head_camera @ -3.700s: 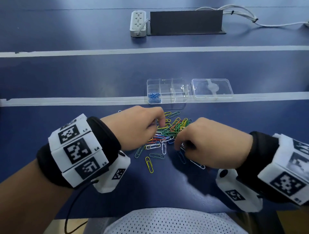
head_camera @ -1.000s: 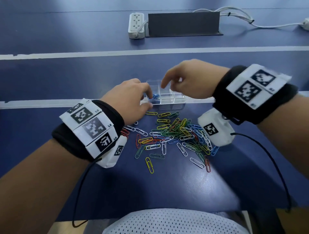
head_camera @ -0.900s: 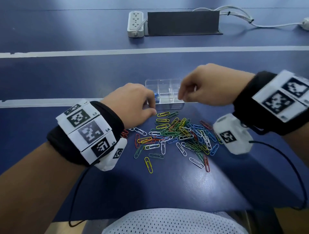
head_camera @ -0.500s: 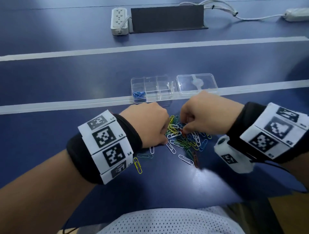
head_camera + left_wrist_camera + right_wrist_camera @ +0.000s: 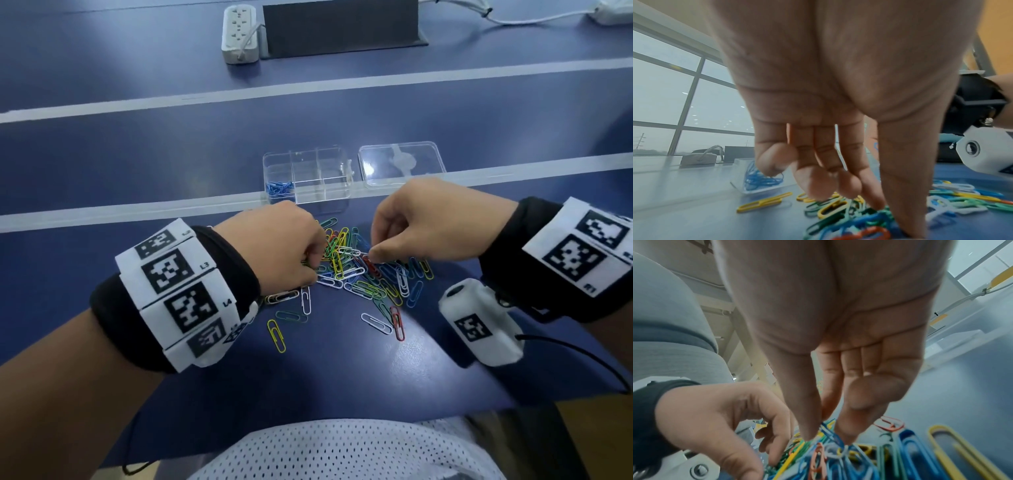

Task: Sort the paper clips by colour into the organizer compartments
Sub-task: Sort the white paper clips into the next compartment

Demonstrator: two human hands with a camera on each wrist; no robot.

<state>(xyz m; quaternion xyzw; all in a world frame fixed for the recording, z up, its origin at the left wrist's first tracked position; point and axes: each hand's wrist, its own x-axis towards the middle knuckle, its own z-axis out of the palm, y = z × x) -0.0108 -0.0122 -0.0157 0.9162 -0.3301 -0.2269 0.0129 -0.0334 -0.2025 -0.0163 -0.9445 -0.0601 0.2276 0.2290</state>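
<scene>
A heap of paper clips (image 5: 363, 274) in several colours lies on the blue table, just in front of the clear organizer (image 5: 329, 168). The organizer's front-left compartment holds blue clips (image 5: 279, 187); the other compartments look bare. My left hand (image 5: 313, 265) is down on the heap's left side. In the left wrist view its thumb and forefinger (image 5: 877, 204) touch the clips with a gap between them, holding nothing. My right hand (image 5: 373, 255) is over the heap's middle. In the right wrist view the right hand (image 5: 827, 436) pinches a blue clip (image 5: 830, 432) between thumb and finger.
The organizer's clear lid (image 5: 400, 164) lies to its right. Stray clips lie nearer me, a yellow one (image 5: 275, 335) and a red one (image 5: 397, 322) among them. A power strip (image 5: 239, 32), a black panel (image 5: 342, 27) and a white cable (image 5: 513, 17) sit far back.
About a second ago both hands were up at the organizer. They have come back down to the heap, and the right thumb and finger have closed on a blue clip.
</scene>
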